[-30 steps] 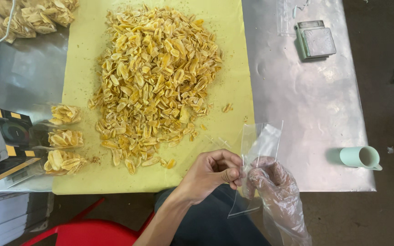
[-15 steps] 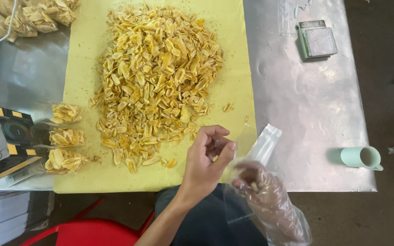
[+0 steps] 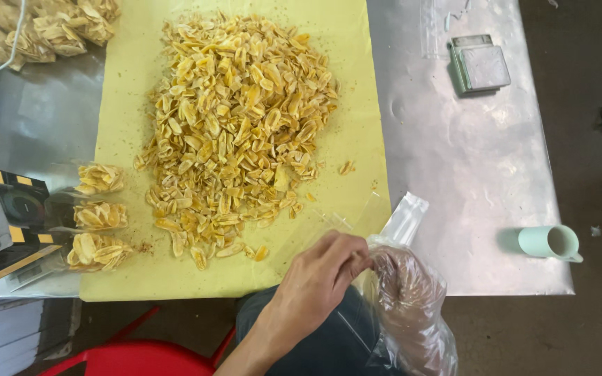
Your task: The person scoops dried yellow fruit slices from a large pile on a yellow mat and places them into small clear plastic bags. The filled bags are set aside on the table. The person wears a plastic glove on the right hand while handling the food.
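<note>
Lower now, the left hand (image 3: 318,275) pinches the clear bag (image 3: 402,223) with fingers together at the counter (image 3: 468,174) edge; the gloved right hand (image 3: 402,292) grips it too, beside the chips (image 3: 238,125).

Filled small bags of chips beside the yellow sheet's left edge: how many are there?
3, stacked in a column: top bag, middle bag, bottom bag. More filled bags lie at the top left corner, partly cut off.

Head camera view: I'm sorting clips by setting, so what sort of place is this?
Probably a small snack-packing bench. A heap of chips lies on yellow paper over a metal table, with filled bags alongside and a small scale.
</note>
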